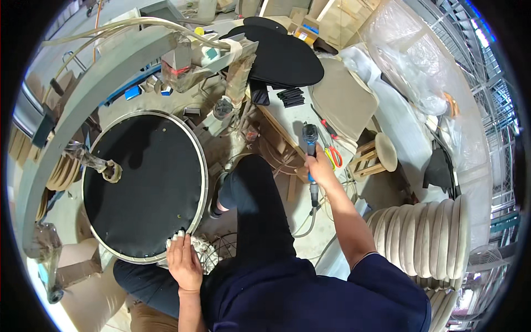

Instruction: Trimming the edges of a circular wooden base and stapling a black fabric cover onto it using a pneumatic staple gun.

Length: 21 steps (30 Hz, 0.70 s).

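A large round seat frame (pixel 146 188), covered in black fabric with a pale rim, lies at the left, its near edge by my legs. My left hand (pixel 184 263) rests on its near right rim, fingers stretched out and white coverings on the fingertips; the thumb is partly hidden. At the right, above the white table, my right hand (pixel 321 167) is wrapped round a black and blue staple gun (pixel 311 135) with a hose at its lower end. Orange-handled scissors (pixel 334 157) and a red-and-black hand tool (pixel 324 122) lie beside it.
A grey curved machine arm (pixel 83 102) arches over the round frame, its wrapped end (pixel 112 171) above the fabric. Black covers (pixel 285 58) and grey pads (pixel 345 99) lie on the table (pixel 290 119). A wooden stool (pixel 381 154) and stacked beige cushions (pixel 420 238) stand to the right.
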Motion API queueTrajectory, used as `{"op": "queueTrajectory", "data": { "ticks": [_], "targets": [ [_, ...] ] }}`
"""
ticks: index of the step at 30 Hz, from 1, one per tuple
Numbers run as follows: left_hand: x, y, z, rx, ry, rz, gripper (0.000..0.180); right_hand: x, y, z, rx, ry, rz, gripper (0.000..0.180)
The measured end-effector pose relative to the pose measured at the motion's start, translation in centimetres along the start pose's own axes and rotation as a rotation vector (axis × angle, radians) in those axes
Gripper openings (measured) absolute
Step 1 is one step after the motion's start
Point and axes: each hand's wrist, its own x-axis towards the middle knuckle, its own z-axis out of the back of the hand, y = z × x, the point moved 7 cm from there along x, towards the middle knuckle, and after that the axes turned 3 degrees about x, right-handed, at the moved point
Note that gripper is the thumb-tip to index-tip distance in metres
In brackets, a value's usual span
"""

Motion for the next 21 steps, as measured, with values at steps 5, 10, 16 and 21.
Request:
{"op": "queueTrajectory", "data": {
  "ticks": [5,10,16,21],
  "targets": [
    [0.0,-0.2,0.5,-0.058,0.01,-0.006,0.049,5.3,-3.8,1.6,-0.71,-0.219,0.187,0.064],
    [-0.8,-0.2,0.7,-0.082,0.028,0.015,0.048,7.8,-5.5,1.2,-0.97,-0.315,0.388,0.064],
    [-2.2,-0.7,2.9,-0.105,0.001,0.073,0.038,7.7,-4.7,0.9,-0.939,-0.363,0.546,0.056],
    [-1.4,1.0,4.0,-0.132,-0.115,0.186,0.039,2.6,-0.2,-4.7,-0.656,-0.141,0.622,0.05]
  ]
}}
